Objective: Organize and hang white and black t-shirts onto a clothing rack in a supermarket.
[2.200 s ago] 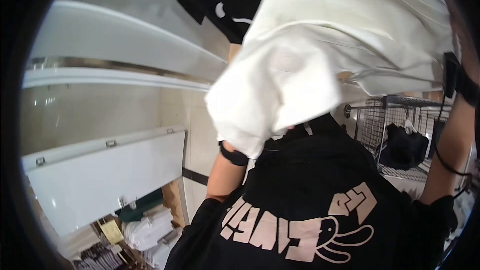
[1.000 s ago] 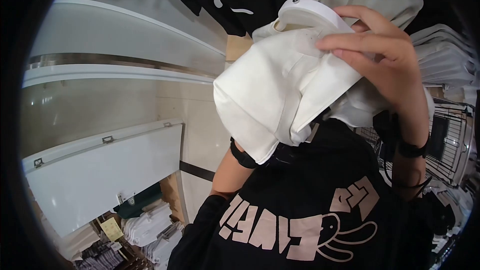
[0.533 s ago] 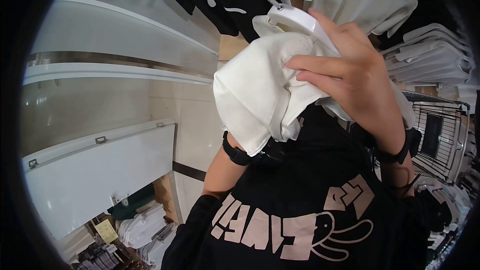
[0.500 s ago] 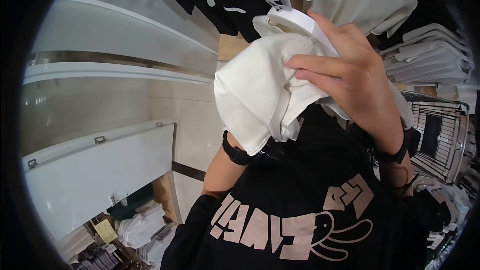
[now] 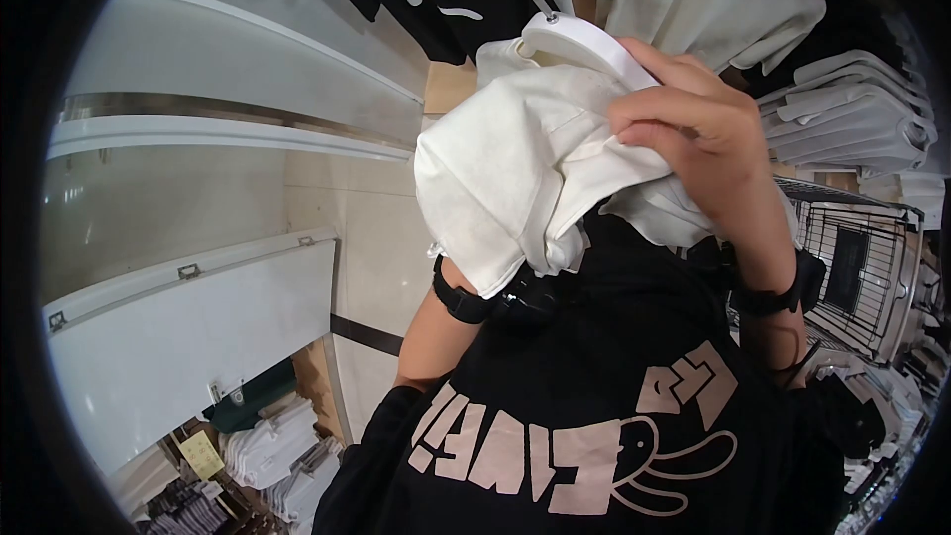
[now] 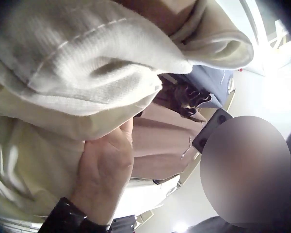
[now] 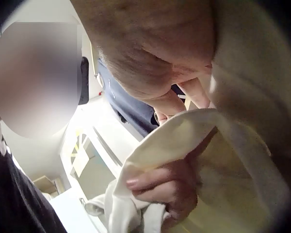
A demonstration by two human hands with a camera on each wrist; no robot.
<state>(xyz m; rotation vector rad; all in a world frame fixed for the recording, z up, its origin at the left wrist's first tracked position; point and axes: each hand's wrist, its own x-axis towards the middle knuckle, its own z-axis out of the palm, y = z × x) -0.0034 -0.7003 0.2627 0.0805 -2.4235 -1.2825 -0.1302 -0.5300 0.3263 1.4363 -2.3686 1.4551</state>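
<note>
A white shirt hangs bunched in front of the chest in the head view, with a white hanger at its top. My right hand is beside the hanger, its bent fingers pinching the shirt's fabric. In the head view the shirt covers my left hand. The right wrist view shows the left hand inside the shirt, fingers curled over a folded edge of cloth. My right palm fills the top of that view. In the left wrist view, the right hand appears below the draped cloth.
A black shirt and an off-white top hang at the back. Folded white shirts are stacked at the right, above a wire basket. A white hinged panel stands on the left, with clothes below it.
The shirt, earlier spread high across the top right, is now gathered lower and the hanger shows. My right hand came down and inward; its straighter fingers have bent onto the cloth.
</note>
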